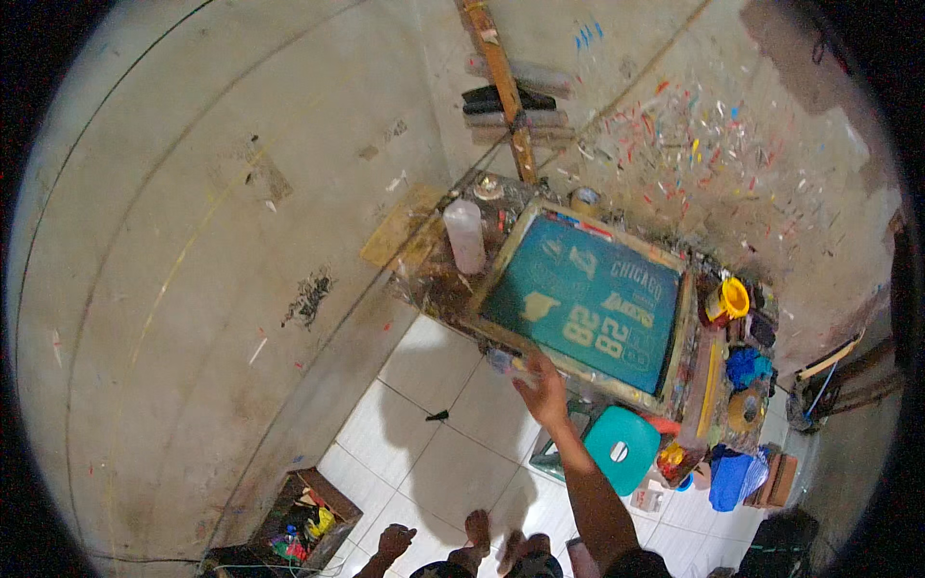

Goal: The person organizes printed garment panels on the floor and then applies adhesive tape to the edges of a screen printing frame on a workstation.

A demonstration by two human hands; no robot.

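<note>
A screen-printing frame (pixel 679 328) lies tilted on a cluttered worktable, its teal mesh (pixel 540 265) marked with pale lettering, numerals and shapes. My right hand (pixel 545 390) reaches to the frame's near edge with its fingers curled on the rim and the thumb apart below. Beside those fingertips is a small clear-bluish thing (pixel 503 361), too blurred to name. My left hand (pixel 394 542) hangs low over the floor, away from the table; its fingers look loosely curled with nothing visible in them. A red-and-white strip (pixel 583 224) lies along the frame's far side.
A translucent plastic bottle (pixel 464 236) stands left of the frame. To the right are a yellow tub (pixel 734 298), blue cloths (pixel 747 368) and a tape roll (pixel 745 409). A teal stool (pixel 621 450) stands near the table's front. A wooden box (pixel 328 501) of odds and ends sits lower left.
</note>
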